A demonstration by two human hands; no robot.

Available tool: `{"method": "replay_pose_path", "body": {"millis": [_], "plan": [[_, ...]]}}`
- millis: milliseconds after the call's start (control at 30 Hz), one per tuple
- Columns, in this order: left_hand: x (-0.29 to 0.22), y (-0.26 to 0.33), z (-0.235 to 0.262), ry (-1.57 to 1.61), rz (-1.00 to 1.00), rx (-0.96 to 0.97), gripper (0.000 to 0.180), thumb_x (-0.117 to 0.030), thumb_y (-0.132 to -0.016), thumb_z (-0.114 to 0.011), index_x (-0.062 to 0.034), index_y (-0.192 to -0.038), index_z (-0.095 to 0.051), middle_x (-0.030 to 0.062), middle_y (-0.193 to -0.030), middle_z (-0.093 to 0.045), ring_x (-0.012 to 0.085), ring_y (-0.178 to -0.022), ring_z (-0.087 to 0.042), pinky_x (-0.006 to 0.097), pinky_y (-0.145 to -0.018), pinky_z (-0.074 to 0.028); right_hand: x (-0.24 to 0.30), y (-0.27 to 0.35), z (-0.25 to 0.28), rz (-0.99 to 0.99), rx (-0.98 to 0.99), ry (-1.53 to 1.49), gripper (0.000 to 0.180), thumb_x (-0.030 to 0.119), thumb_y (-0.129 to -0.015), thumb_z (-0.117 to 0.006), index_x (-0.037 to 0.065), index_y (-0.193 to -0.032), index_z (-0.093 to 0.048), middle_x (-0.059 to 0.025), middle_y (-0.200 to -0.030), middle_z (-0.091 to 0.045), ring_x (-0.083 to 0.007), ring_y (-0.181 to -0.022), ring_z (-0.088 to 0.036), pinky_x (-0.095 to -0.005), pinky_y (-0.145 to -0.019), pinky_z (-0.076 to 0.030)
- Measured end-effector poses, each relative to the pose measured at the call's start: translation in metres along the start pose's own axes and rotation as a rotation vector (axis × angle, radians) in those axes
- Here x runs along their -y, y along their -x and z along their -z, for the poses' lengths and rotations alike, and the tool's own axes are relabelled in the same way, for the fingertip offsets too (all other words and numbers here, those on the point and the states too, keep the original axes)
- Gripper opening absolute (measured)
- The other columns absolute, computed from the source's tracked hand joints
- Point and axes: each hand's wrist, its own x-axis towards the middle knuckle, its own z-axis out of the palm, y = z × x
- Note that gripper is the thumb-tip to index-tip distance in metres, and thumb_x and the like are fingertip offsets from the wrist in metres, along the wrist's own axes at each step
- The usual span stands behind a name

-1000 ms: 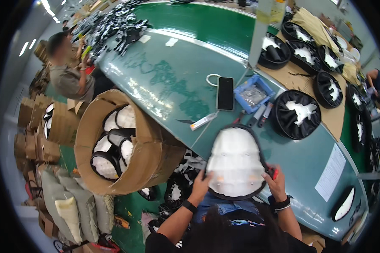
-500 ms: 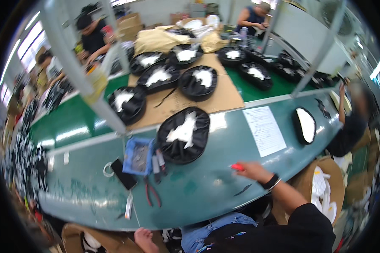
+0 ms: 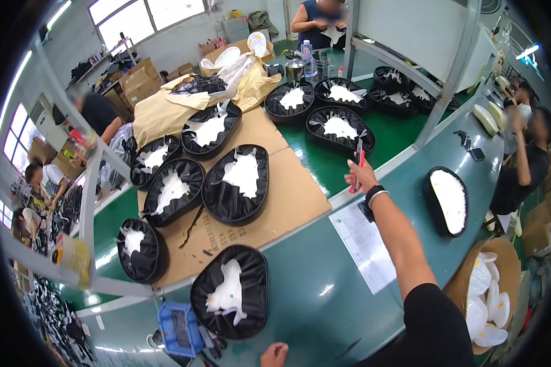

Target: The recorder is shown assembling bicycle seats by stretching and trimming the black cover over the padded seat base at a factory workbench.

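My right hand (image 3: 362, 176) is stretched out over the green table, shut on a slim red-handled tool (image 3: 359, 164) that points upward. On its wrist sits a black band (image 3: 373, 194). My left hand (image 3: 274, 355) shows only at the bottom edge, resting on the table with its fingers curled and nothing visible in it. Just left of it lies a black oval shell with white lining (image 3: 231, 292). A printed paper sheet (image 3: 364, 244) lies under my right forearm.
Several more black oval shells sit on cardboard (image 3: 291, 196) and on the green table beyond. A black oval with a white insert (image 3: 450, 199) lies to the right. There is a blue tray (image 3: 179, 327) at the lower left and a box of white pieces (image 3: 493, 293) at the lower right. Other people work around the table.
The view swung from my lap up to the table. The white oval piece both hands held is out of view. My right hand has lifted off the table edge with the red tool.
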Motion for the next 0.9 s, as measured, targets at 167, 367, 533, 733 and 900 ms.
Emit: {"method": "replay_pose_path", "body": {"millis": [167, 367, 533, 733, 900], "plan": [[0.034, -0.006, -0.004, 0.106, 0.225, -0.015, 0.028, -0.029, -0.091, -0.057, -0.0036, -0.102, -0.063, 0.0197, -0.094, -0.065, 0.0367, -0.086, -0.062, 0.040, -0.079, -0.048, -0.010, -0.083, -0.047, 0.092, -0.032, -0.243, 0.052, 0.026, -0.087, -0.068, 0.009, -0.129, -0.043, -0.0104, -0.103, -0.055, -0.0242, -0.070, -0.064, -0.0352, -0.055, -0.057], [-0.017, -0.004, 0.003, 0.251, 0.311, -0.063, 0.029, -0.026, -0.094, -0.054, 0.0002, -0.103, -0.063, 0.0108, -0.087, -0.068, 0.0193, -0.082, -0.063, 0.033, -0.074, -0.049, -0.021, -0.042, -0.034, 0.128, -0.040, -0.352, 0.026, 0.017, -0.084, -0.069, 0.006, -0.102, -0.055, -0.0064, -0.083, -0.059, -0.0192, -0.063, -0.061, -0.0318, -0.052, -0.054], [-0.028, 0.017, 0.005, 0.380, 0.241, -0.083, 0.033, -0.031, -0.096, -0.052, -0.0009, -0.104, -0.063, 0.0096, -0.089, -0.067, 0.0195, -0.082, -0.063, 0.031, -0.075, -0.048, 0.009, 0.109, 0.077, -0.005, 0.191, -0.055, 0.021, 0.017, -0.081, -0.069, 0.007, -0.087, -0.051, -0.0076, -0.071, -0.059, -0.0191, -0.059, -0.063, -0.0301, -0.049, -0.051], [-0.033, 0.031, 0.001, 0.624, -0.114, -0.187, 0.046, -0.025, -0.090, -0.061, -0.0028, -0.127, -0.046, 0.0069, -0.117, -0.053, 0.0149, -0.105, -0.052, 0.030, -0.092, -0.042, 0.037, 0.241, 0.122, -0.129, 0.461, 0.265, 0.014, 0.010, -0.075, -0.065, 0.000, -0.078, -0.056, -0.0092, -0.063, -0.060, -0.0184, -0.055, -0.062, -0.0282, -0.052, -0.049], [-0.074, 0.046, 0.007, 0.591, -0.293, -0.012, 0.068, -0.026, -0.094, -0.055, -0.0043, -0.147, -0.019, 0.0158, -0.148, -0.030, 0.0257, -0.137, -0.030, 0.035, -0.112, -0.023, 0.020, 0.316, 0.054, -0.188, 0.988, 0.780, 0.019, 0.018, -0.073, -0.068, 0.001, -0.078, -0.061, -0.0055, -0.056, -0.057, -0.0133, -0.050, -0.057, -0.0279, -0.047, -0.045]]}}
